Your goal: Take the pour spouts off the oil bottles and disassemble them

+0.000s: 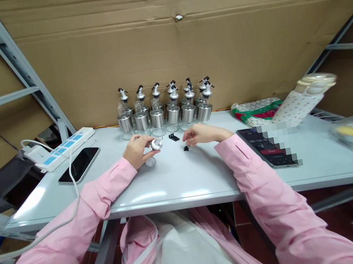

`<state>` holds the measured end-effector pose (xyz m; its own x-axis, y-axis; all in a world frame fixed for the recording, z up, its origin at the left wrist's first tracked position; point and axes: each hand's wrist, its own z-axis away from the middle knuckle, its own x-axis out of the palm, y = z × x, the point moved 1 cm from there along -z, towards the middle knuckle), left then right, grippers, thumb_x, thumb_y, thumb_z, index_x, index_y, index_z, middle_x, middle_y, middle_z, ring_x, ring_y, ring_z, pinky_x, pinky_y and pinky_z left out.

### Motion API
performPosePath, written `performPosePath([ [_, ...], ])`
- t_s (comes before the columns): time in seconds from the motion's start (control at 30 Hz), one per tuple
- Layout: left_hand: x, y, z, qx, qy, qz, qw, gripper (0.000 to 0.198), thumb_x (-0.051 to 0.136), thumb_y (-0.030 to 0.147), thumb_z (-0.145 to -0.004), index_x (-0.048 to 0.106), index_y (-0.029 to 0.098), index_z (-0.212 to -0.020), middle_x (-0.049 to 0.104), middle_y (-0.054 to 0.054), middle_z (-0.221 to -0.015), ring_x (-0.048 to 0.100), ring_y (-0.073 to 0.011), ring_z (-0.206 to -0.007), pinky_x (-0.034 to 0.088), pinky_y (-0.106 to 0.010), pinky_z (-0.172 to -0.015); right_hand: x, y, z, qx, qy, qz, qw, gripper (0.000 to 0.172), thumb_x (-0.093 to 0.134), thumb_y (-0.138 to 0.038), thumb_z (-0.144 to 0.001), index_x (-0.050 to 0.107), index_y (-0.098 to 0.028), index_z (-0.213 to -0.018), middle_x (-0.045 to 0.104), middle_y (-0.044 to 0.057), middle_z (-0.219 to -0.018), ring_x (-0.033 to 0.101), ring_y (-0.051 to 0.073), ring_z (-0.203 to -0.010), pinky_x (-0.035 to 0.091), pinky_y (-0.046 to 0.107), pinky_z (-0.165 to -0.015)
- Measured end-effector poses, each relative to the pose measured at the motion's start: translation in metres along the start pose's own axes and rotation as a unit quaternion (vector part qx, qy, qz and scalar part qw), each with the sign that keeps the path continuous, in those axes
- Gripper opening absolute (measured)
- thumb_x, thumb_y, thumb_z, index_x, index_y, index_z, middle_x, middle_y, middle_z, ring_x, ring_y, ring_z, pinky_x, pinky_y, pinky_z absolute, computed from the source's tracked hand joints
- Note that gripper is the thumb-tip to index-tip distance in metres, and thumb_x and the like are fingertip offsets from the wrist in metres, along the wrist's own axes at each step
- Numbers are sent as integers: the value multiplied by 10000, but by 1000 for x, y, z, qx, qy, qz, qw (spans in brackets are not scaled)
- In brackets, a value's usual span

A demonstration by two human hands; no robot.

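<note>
The left hand pinches a white pourer top between thumb and fingers, in front of steel-sleeved glass bottles on the counter. The right hand, fingers loosely curled, is beside small black pieces; I cannot tell whether it grips anything.
</note>
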<state>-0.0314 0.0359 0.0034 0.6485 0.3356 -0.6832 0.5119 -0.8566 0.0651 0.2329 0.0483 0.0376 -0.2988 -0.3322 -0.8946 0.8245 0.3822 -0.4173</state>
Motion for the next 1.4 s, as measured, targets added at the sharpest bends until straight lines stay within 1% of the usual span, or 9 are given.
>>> performPosePath([
  [0.1, 1, -2, 1, -9, -16, -12, 1000, 427, 415, 531, -848, 533, 143, -980, 654, -42, -800, 579, -157, -705, 376, -366, -839, -2, -1, 0, -21, 56, 0, 998, 200, 532, -149, -735, 653, -136, -893, 663, 28, -681, 595, 128, -636, 436, 227, -627],
  [0.17, 2, -3, 1, -3, -24, -13, 1000, 464, 331, 544, -872, 527, 137, -976, 651, -54, -809, 578, -166, -718, 368, -374, -847, 2, -8, -2, -69, 156, 7, 985, 207, 556, -204, -753, 639, -133, -929, 656, 41, -728, 585, 139, -653, 440, 245, -636],
  [0.27, 2, -3, 2, 11, -37, -2, 999, 503, 201, 524, -904, 515, 136, -967, 645, -72, -855, 571, -170, -749, 353, -382, -872, 11, -28, -3, -186, 311, 17, 932, 356, 563, -327, -794, 563, -150, -1103, 635, 74, -898, 578, 152, -705, 458, 274, -665],
  [0.37, 2, -2, 2, 13, -52, 12, 998, 507, 157, 512, -909, 502, 145, -962, 634, -67, -857, 557, -169, -754, 346, -382, -885, 22, -49, -2, -273, 363, 64, 888, 405, 506, -371, -847, 491, -186, -1207, 603, 93, -1023, 583, 170, -815, 469, 299, -741],
  [0.53, 1, 1, 1, 37, -60, 28, 997, 511, 272, 615, -847, 477, 151, -910, 598, -62, -810, 525, -181, -731, 395, -353, -794, 31, -65, 1, -327, 403, 162, 839, 289, 441, -366, -887, 611, -180, -1028, 635, 93, -964, 587, 174, -879, 463, 289, -770],
  [0.63, 2, 3, 0, 44, -59, 29, 997, 533, 272, 645, -829, 472, 155, -892, 588, -64, -797, 509, -184, -713, 407, -347, -761, 32, -67, 4, -333, 420, 201, 820, 303, 449, -377, -884, 611, -186, -1055, 642, 88, -954, 590, 164, -853, 457, 280, -745],
  [0.87, 0, 9, -1, 48, -59, 30, 997, 585, 116, 596, -873, 490, 150, -927, 588, -80, -804, 525, -179, -705, 416, -325, -729, 34, -69, 4, -338, 377, 255, 824, 258, 380, -236, -923, 574, -211, -1092, 631, 69, -991, 559, 151, -855, 415, 274, -720],
  [1.23, -3, 3, -1, 10, -55, 2, 998, 469, 154, 424, -936, 529, 144, -964, 628, -73, -853, 558, -167, -786, 372, -339, -817, 33, -65, 5, -376, 451, 278, 760, 202, 441, -245, -901, 620, -152, -908, 638, 69, -841, 520, 149, -748, 373, 279, -648],
  [1.4, -2, 4, -1, 34, -52, 9, 998, 444, 172, 414, -939, 511, 145, -1037, 631, -78, -901, 557, -171, -816, 374, -337, -820, 35, -64, 5, -376, 443, 281, 764, 210, 418, -217, -909, 621, -166, -882, 643, 64, -853, 518, 139, -746, 364, 279, -634],
])
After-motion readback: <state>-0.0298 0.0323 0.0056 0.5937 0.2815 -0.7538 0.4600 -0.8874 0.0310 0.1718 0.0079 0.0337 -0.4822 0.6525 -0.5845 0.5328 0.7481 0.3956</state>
